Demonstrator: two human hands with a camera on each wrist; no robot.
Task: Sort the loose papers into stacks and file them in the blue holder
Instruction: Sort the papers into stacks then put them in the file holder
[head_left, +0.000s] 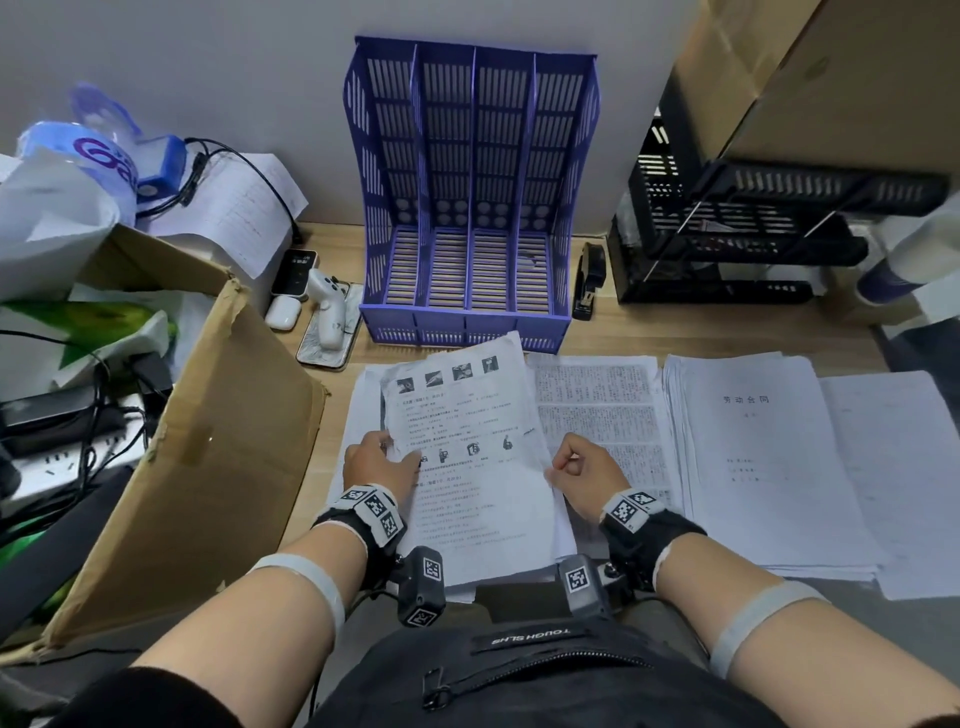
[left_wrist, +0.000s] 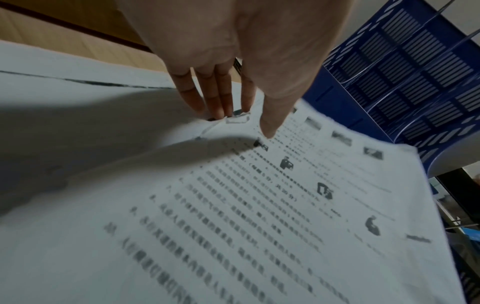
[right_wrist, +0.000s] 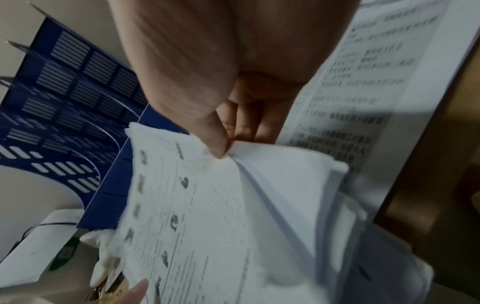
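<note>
Both hands hold a sheaf of printed sheets (head_left: 467, 441) with small pictures, lifted a little above the desk in front of me. My left hand (head_left: 376, 457) grips its left edge, thumb on top (left_wrist: 270, 123), fingers (left_wrist: 207, 98) underneath. My right hand (head_left: 576, 462) pinches its right edge between thumb (right_wrist: 215, 142) and curled fingers. The blue holder (head_left: 467, 208) stands behind the sheaf against the wall, its four slots bare. A dense text stack (head_left: 597, 405) lies under and right of the sheaf. A thick contract stack (head_left: 753, 457) lies further right.
An open cardboard box (head_left: 218, 457) crowds the left. A phone, white controller (head_left: 330, 312) and earbud case sit left of the holder, a black stapler (head_left: 587, 280) to its right. Black trays (head_left: 737, 234) stand at back right. Another sheet (head_left: 904, 478) lies at the far right.
</note>
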